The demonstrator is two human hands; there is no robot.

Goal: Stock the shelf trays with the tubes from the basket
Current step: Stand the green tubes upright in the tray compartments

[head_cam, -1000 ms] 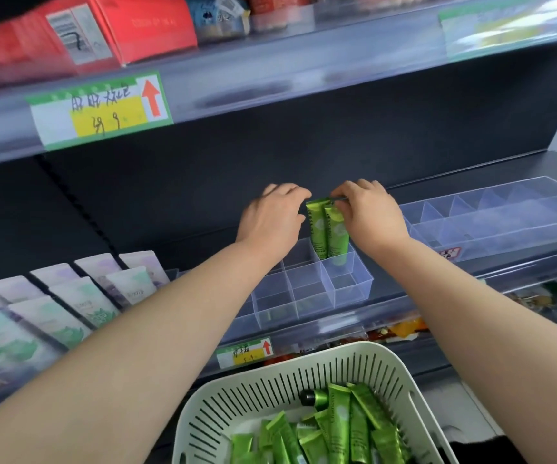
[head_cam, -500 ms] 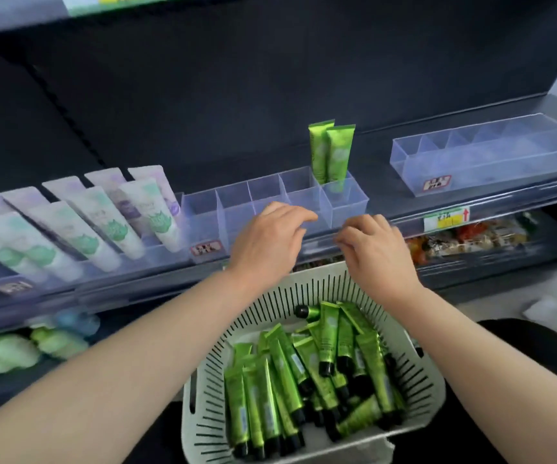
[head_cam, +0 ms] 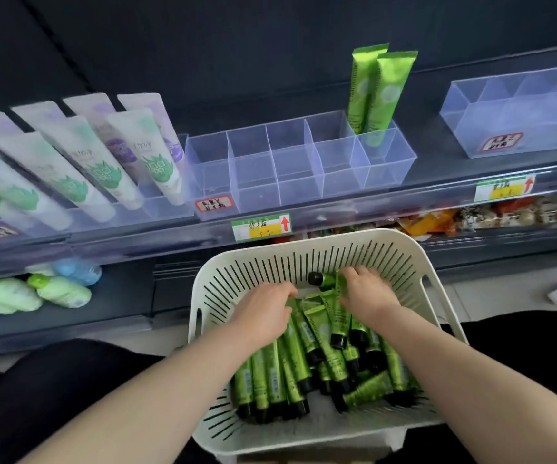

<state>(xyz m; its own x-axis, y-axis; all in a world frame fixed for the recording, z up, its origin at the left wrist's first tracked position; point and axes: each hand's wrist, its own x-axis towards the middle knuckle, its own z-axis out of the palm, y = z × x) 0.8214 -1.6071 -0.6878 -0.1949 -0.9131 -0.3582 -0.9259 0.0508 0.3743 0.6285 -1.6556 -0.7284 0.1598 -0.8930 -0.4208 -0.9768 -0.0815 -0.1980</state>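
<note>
A white slotted basket [head_cam: 304, 251] on my lap holds several green tubes with black caps [head_cam: 270, 373]. Both hands are down inside it. My right hand [head_cam: 366, 294] pinches a green tube [head_cam: 324, 280] near the basket's far wall. My left hand [head_cam: 263, 311] lies on the pile with its fingers bent down; its fingertips are hidden, so a grip cannot be made out. On the shelf above, a clear divided tray [head_cam: 257, 182] has two green tubes [head_cam: 377, 92] standing upright in its far right compartment. The other compartments hold nothing.
A second clear divided tray [head_cam: 518, 128] sits further right on the same shelf. White tubes [head_cam: 79, 155] lean in a tray at the left. Price tags [head_cam: 261, 227] line the shelf edge. The lower shelf holds green and blue bottles [head_cam: 59, 291] and snack packets [head_cam: 505, 216].
Both hands let go of the two tubes standing in the tray and dropped from the shelf into the basket. My view tilted downward. The right hand took hold of a tube.
</note>
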